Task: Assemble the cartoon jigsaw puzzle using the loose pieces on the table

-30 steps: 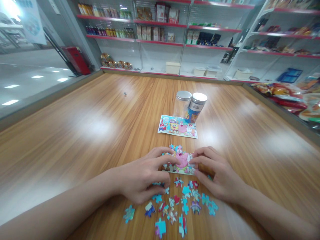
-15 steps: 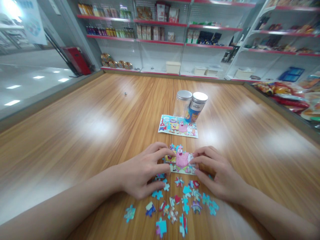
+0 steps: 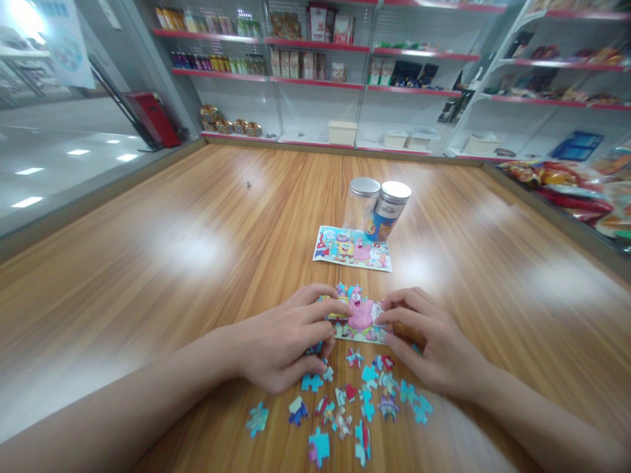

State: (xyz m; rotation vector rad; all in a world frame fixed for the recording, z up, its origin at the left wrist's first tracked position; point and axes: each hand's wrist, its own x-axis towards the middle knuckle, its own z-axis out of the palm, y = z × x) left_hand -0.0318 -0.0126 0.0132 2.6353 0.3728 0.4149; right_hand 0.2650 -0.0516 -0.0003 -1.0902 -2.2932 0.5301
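A partly joined jigsaw puzzle (image 3: 361,316) with a pink starfish character and a yellow sponge character lies flat on the wooden table. My left hand (image 3: 290,332) reaches over its left side, fingers spread, with fingertips on the yellow and pink parts. At the right edge, my right hand (image 3: 426,338) rests with bent, parted fingers touching the puzzle. Neither hand grips anything visible. Several loose jigsaw pieces (image 3: 367,404) are scattered in front, many of them light blue. Behind the puzzle lies a picture card (image 3: 352,249) with the same characters.
A clear jar (image 3: 362,203) and a printed canister (image 3: 390,211), both with metal lids, stand behind the card. Bagged snacks (image 3: 566,187) lie beyond the table's right edge. Stocked shelves (image 3: 315,82) line the back, and a small object (image 3: 248,184) sits far left on the table.
My left hand's fingers have slid slightly right across the puzzle, covering more of the sponge character and reaching the pink one. My right hand has hardly moved.
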